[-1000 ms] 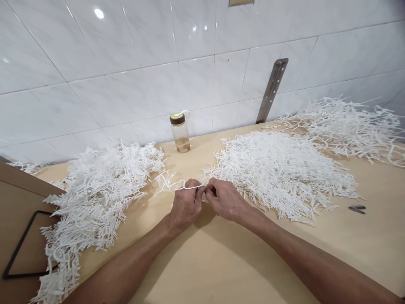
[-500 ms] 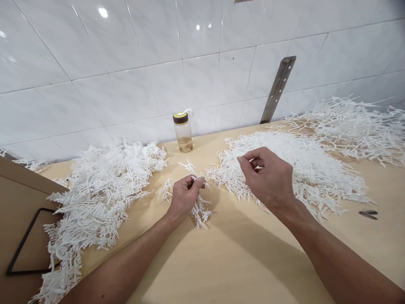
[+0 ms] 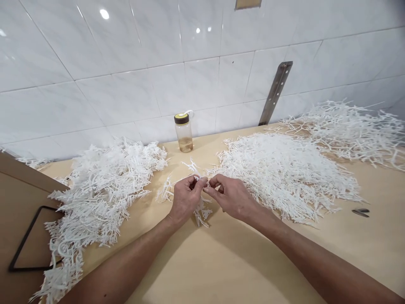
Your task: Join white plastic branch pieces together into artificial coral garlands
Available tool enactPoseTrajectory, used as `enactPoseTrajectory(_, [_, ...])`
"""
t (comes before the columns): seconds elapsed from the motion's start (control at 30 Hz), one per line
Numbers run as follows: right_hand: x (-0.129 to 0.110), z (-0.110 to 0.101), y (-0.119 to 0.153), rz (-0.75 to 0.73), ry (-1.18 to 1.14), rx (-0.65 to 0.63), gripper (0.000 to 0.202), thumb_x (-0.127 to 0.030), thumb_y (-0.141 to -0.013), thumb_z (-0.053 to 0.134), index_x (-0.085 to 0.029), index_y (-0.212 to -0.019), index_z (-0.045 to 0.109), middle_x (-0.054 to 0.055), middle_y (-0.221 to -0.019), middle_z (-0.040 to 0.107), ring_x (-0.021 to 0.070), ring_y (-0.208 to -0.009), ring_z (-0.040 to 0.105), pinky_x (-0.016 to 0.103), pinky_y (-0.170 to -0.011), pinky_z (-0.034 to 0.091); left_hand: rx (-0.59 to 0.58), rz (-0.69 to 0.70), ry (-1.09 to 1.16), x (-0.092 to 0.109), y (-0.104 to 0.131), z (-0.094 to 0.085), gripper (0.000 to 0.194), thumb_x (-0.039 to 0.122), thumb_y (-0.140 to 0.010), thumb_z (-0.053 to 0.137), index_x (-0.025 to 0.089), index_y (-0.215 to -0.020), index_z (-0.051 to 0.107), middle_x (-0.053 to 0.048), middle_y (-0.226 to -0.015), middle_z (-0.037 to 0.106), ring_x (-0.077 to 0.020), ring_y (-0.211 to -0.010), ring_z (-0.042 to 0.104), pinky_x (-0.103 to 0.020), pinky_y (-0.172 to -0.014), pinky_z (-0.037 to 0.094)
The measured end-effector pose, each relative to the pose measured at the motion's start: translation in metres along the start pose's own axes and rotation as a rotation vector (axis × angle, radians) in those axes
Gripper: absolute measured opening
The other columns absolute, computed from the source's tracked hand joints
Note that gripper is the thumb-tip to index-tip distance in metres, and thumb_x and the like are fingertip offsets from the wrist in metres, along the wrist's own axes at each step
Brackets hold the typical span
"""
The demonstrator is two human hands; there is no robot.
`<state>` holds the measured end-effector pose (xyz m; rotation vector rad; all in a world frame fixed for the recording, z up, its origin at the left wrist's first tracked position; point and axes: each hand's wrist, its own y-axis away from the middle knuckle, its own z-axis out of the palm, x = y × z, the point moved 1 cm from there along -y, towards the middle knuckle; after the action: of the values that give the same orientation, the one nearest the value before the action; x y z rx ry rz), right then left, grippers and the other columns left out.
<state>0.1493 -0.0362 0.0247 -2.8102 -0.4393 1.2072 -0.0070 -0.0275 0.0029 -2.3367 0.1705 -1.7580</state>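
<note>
A white branched piece, thin and twig-like, pokes up from between the fingers of my left hand, which is closed on it. Right beside those fingertips, my right hand pinches at the same piece's right end with thumb and forefinger. The exact contact is mostly covered by the fingers. Below my left hand, more white sprigs show on the wooden table. Another small loose sprig lies just left of the hands.
White branched pieces form a heap at left, a flatter heap at right and a looser one at far right. A lidded bottle stands behind. Small snips lie at right. A brown panel borders the left.
My right hand has moved left and down from over the right heap to meet my left hand's fingertips. My left hand keeps its hold on the white branched piece.
</note>
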Motion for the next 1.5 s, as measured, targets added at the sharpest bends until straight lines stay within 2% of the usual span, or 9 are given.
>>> enactPoseTrajectory(0.3, [0.004, 0.011, 0.000, -0.134, 0.033, 0.020, 0.026, -0.029, -0.095, 0.045, -0.020, -0.072, 0.054, -0.002, -0.061, 0.055, 0.0128, -0.054, 0.045, 0.026, -0.057, 0.033, -0.025, -0.012, -0.015, 0.000, -0.002, -0.002, 0.036, 0.045, -0.083, 0.060, 0.018, -0.059, 0.057, 0.006, -0.050, 0.039, -0.0089, -0.048, 0.036, -0.023, -0.048, 0.029])
enactPoseTrajectory(0.57, [-0.032, 0.015, 0.045, -0.279, 0.102, -0.135, 0.019, -0.017, -0.093, 0.044, -0.020, -0.076, 0.053, 0.000, -0.071, 0.060, 0.0140, -0.062, 0.053, 0.027, -0.060, 0.038, 0.016, -0.073, 0.001, -0.011, -0.022, -0.018, 0.031, 0.043, -0.080, 0.061, 0.018, -0.061, 0.060, 0.006, -0.045, 0.041, -0.0089, -0.043, 0.035, -0.022, -0.045, 0.028])
enactPoseTrajectory(0.73, [-0.030, -0.029, 0.043, -0.188, 0.112, 0.092, 0.012, -0.025, -0.089, 0.058, -0.023, -0.078, 0.062, -0.002, -0.071, 0.067, 0.0141, -0.062, 0.061, 0.027, -0.060, 0.046, -0.024, 0.012, -0.049, -0.008, -0.020, -0.018, 0.035, 0.046, -0.079, 0.063, 0.018, -0.058, 0.062, 0.006, -0.047, 0.042, -0.0080, -0.044, 0.032, -0.023, -0.045, 0.025])
enactPoseTrajectory(0.9, [-0.027, -0.075, 0.055, -0.258, 0.186, 0.437, 0.011, -0.029, -0.090, 0.060, -0.024, -0.087, 0.069, 0.001, -0.076, 0.072, 0.0148, -0.061, 0.063, 0.029, -0.058, 0.051, -0.088, 0.012, -0.043, 0.000, -0.015, -0.014, 0.037, 0.046, -0.079, 0.064, 0.018, -0.055, 0.058, 0.006, -0.048, 0.039, -0.0077, -0.045, 0.030, -0.023, -0.046, 0.024])
enactPoseTrajectory(1.1, [-0.015, -0.101, 0.041, -0.295, 0.235, 0.763, 0.016, -0.032, -0.092, 0.056, -0.023, -0.093, 0.070, 0.006, -0.085, 0.071, 0.0170, -0.061, 0.062, 0.032, -0.055, 0.052, -0.198, -0.048, 0.049, 0.015, -0.004, -0.007, 0.037, 0.049, -0.080, 0.064, 0.017, -0.061, 0.063, 0.006, -0.044, 0.040, -0.0079, -0.043, 0.033, -0.023, -0.043, 0.025])
enactPoseTrajectory(1.2, [0.006, -0.099, 0.015, -0.181, 0.401, 0.548, 0.027, -0.026, -0.086, 0.057, -0.018, -0.110, 0.067, 0.012, -0.104, 0.071, 0.0207, -0.068, 0.065, 0.039, -0.066, 0.053, -0.261, -0.108, 0.136, 0.023, 0.001, -0.005, 0.036, 0.049, -0.077, 0.067, 0.017, -0.061, 0.063, 0.006, -0.043, 0.041, -0.0072, -0.041, 0.033, -0.023, -0.042, 0.025])
enactPoseTrajectory(1.3, [0.012, -0.092, 0.005, -0.081, 0.383, 0.474, 0.028, -0.025, -0.086, 0.055, -0.016, -0.111, 0.065, 0.013, -0.108, 0.070, 0.0202, -0.069, 0.067, 0.041, -0.074, 0.053, -0.311, -0.173, 0.210, 0.027, 0.002, -0.005, 0.034, 0.046, -0.076, 0.069, 0.017, -0.062, 0.062, 0.005, -0.043, 0.045, -0.0070, -0.040, 0.035, -0.022, -0.042, 0.027])
enactPoseTrajectory(1.4, [0.002, -0.078, 0.010, -0.029, 0.202, 0.421, 0.025, -0.034, -0.090, 0.053, -0.017, -0.102, 0.067, 0.009, -0.093, 0.072, 0.0174, -0.062, 0.064, 0.033, -0.062, 0.051, -0.339, -0.190, 0.224, 0.029, 0.002, -0.005, 0.033, 0.045, -0.076, 0.068, 0.016, -0.062, 0.062, 0.002, -0.050, 0.055, -0.0064, -0.040, 0.038, -0.022, -0.041, 0.031])
enactPoseTrajectory(1.5, [-0.008, -0.055, 0.012, -0.001, 0.053, 0.155, 0.031, -0.042, -0.090, 0.054, -0.017, -0.104, 0.067, 0.007, -0.089, 0.072, 0.0130, -0.050, 0.060, 0.028, -0.053, 0.048, -0.362, -0.217, 0.128, 0.028, 0.005, -0.003, 0.035, 0.046, -0.079, 0.066, 0.016, -0.062, 0.062, 0.001, -0.055, 0.060, -0.0054, -0.037, 0.039, -0.021, -0.039, 0.032])
